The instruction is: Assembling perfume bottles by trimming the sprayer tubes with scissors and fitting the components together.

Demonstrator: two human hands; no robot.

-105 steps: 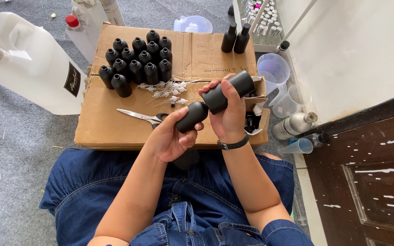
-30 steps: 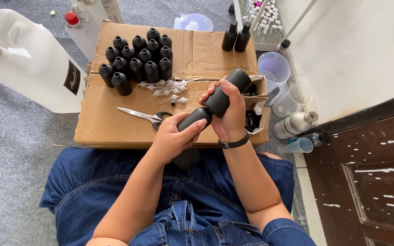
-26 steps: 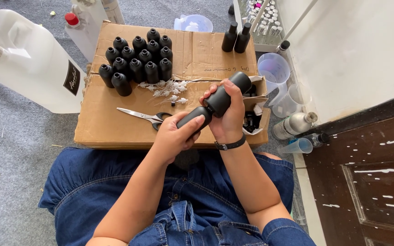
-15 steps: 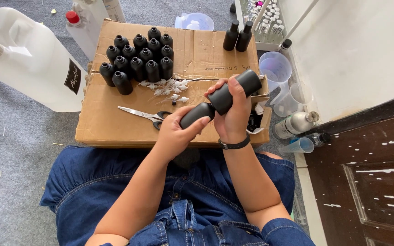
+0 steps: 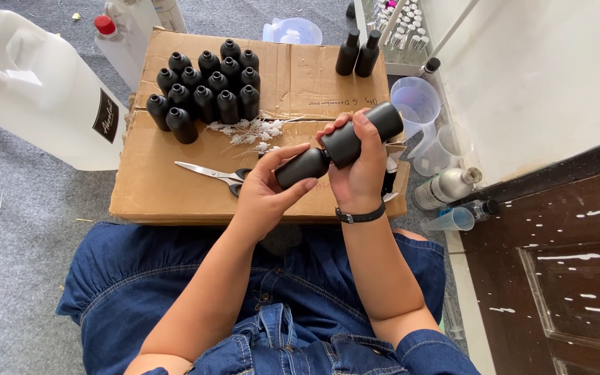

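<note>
Two matte black bottles meet neck to neck above the front of a flat cardboard box [image 5: 175, 187]. My left hand [image 5: 262, 191] grips the lower, smaller black bottle [image 5: 300, 167]. My right hand [image 5: 359, 173] wraps around the upper, larger black bottle [image 5: 369, 128], which is tilted mouth-down into the smaller one. A dark band sits on my right wrist. A cluster of several small black bottles [image 5: 206, 90] stands at the box's back left.
Scissors [image 5: 210, 173] and small white dried flowers [image 5: 248, 132] lie on the box. Two taller black bottles [image 5: 357, 52] stand at its back right. A big white jug [image 5: 43, 97] lies left. Clear measuring cups [image 5: 418, 107], a silver bottle [image 5: 446, 187] and a dark door are right.
Both hands and the joined bottles have shifted slightly upward and right. The grip on both bottles stays the same.
</note>
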